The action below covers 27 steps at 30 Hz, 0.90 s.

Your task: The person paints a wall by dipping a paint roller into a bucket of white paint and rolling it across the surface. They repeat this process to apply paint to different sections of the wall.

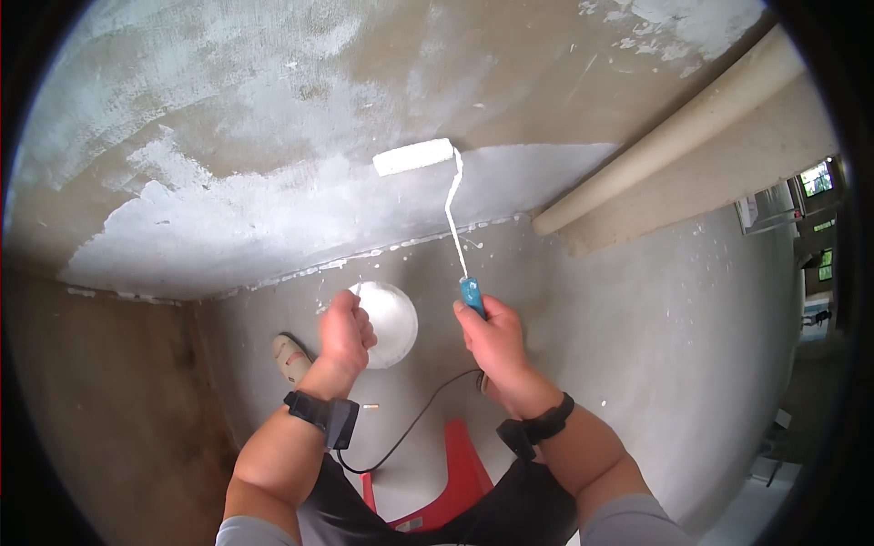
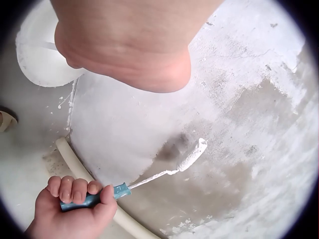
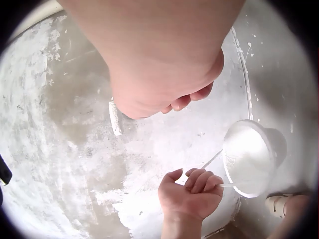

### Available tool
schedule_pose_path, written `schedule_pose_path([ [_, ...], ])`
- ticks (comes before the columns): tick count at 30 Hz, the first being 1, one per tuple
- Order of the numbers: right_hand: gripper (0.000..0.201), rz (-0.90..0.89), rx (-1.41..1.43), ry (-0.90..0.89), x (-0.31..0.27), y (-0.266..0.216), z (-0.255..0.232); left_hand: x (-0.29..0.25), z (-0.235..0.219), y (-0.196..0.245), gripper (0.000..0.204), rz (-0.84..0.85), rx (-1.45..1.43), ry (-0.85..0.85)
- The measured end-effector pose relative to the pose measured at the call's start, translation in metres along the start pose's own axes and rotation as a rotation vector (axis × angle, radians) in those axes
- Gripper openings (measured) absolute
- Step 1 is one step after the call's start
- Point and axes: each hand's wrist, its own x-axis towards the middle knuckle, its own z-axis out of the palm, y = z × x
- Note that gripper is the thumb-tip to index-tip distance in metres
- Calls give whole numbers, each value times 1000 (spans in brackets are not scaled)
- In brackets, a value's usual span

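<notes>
My right hand (image 1: pixel 496 344) grips the blue handle of a paint roller (image 1: pixel 414 156), its fingers wrapped around it in the left wrist view. The roller's white, paint-coated sleeve overlaps the partly painted wall (image 1: pixel 273 214). My left hand (image 3: pixel 192 194) has its fingers curled round the thin handle of a white bucket (image 3: pixel 246 159). White paint shows inside the bucket, which hangs below and beside that hand. From above, my left hand and wrist cover part of the bucket's left rim.
A thick pale pipe (image 1: pixel 674 132) runs along the wall at right. White splatters mark the grey floor (image 1: pixel 655 309). Between my legs stands a red plastic stool (image 1: pixel 455 478). A black cable (image 1: pixel 410 428) runs from my left wrist. A shoe (image 1: pixel 291 358) shows at left.
</notes>
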Motion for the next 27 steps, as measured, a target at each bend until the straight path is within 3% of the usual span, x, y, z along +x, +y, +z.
schedule_pose_path([
  [8,31,-34,-77,-11,3,-3,16,8,0,-19,24,-113,104,-41],
  [17,30,-89,-44,-30,2,26,38,6,-2,-23,11,-93,194,-77],
  [27,30,18,-85,33,12,39,33,10,-5,-18,13,-90,247,-50],
])
